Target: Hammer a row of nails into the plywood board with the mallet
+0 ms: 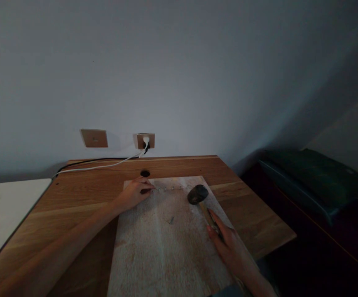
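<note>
A mallet with a dark head (197, 194) and a wooden handle is gripped in my right hand (225, 239), its head over the right part of a worn, pale wooden board (166, 255). At the board's far left corner, my left hand (137, 192) pinches with thumb and fingertips; whatever is between them is too small to make out. A row of tiny bits, perhaps nails (172, 188), runs along the far edge of the board. Some small thin pieces (170, 220) lie nearer its middle.
The board lies on a wooden table (253, 206) against a wall. White and black cables (104, 166) run from a socket (146, 141) along the back edge, near a round hole (145, 173). A white surface (12, 214) stands left; a dark green padded item (317, 177) is right.
</note>
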### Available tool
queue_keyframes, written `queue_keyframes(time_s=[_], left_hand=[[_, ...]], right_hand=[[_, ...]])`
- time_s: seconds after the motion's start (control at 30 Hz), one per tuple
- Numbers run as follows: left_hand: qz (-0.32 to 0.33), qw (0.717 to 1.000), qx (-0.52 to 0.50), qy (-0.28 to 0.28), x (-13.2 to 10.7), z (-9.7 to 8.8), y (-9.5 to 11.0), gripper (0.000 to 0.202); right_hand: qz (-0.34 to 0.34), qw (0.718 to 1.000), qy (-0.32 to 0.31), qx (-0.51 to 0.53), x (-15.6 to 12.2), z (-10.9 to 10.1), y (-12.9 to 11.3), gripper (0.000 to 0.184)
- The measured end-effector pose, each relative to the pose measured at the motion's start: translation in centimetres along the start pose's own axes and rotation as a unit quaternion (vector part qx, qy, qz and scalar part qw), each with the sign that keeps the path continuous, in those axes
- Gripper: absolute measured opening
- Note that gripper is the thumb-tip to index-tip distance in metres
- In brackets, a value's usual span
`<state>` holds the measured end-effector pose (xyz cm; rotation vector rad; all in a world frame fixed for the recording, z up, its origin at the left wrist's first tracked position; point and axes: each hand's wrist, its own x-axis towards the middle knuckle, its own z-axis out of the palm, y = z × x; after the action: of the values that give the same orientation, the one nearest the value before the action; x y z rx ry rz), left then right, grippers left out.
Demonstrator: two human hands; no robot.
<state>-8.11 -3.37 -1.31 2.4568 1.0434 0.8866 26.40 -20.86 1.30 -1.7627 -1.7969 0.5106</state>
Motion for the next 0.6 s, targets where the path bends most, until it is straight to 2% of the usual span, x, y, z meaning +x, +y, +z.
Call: queue_keyframes(time_s=[0.1, 0.3, 0.43, 0.6], left_hand=[[0.015, 1.000, -0.017, -0.010, -0.08, 0.13, -0.36, 0.028], [0.021, 1.000, -0.004, -0.021, -0.17, 0.25, -0.48, 0.030], [0.023, 0.999, 0.011, -0.029, -0.18, 0.03, -0.21, 0.030], [0.022, 0.999, 0.020, -0.037, -0.13, 0.02, 0.08, 0.032]], right_hand=[[0.012, 0.999, -0.032, 0.008, -0.03, 0.01, 0.11, 0.059], [0.049, 0.998, -0.050, -0.001, -0.04, -0.19, -0.19, 0.068], [0.057, 0.997, -0.042, 0.017, -0.09, -0.02, -0.08, 0.067], [0.035, 0.999, -0.028, 0.026, -0.04, 0.07, 0.05, 0.061]])
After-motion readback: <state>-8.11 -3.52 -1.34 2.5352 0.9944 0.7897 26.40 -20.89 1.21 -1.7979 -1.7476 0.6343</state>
